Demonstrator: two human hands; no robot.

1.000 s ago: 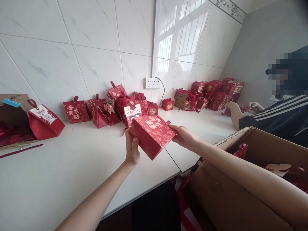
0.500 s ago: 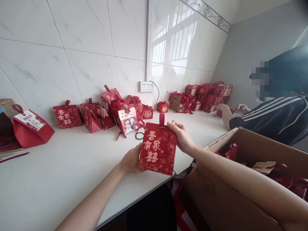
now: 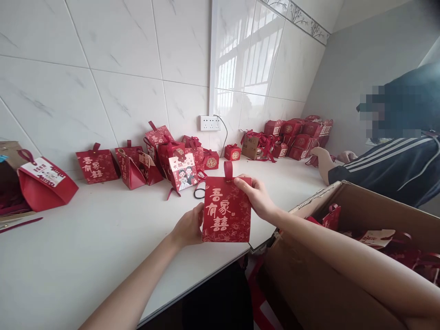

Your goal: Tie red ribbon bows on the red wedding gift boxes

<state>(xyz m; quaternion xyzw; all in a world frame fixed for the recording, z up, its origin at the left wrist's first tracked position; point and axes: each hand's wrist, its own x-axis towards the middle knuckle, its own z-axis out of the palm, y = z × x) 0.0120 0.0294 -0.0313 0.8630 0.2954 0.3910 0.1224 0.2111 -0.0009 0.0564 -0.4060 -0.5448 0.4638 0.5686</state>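
Observation:
A red gift box [image 3: 227, 215] with pale Chinese characters, a flower print and a ribbon loop on top is held upright between my hands, above the table's front edge. My left hand [image 3: 189, 227] grips its left side, the fingertips hidden behind it. At the upper right corner, my right hand [image 3: 256, 195] pinches the box, thumb on the front face. Just behind it lies a black ring-shaped band [image 3: 198, 193], partly covered. A white-fronted box with a cartoon couple [image 3: 185, 173] stands farther back.
Several red gift boxes [image 3: 98, 166] line the white table [image 3: 103, 247] along the tiled wall. Stacked boxes [image 3: 299, 141] stand at the back right. An open cardboard carton [image 3: 292, 270] with red boxes is at my right. Beyond it, a person [image 3: 385, 160] works at the table.
The gift box has turned from a tilt to nearly upright, its lower edge now level. My right hand has shifted slightly left and down along its top corner.

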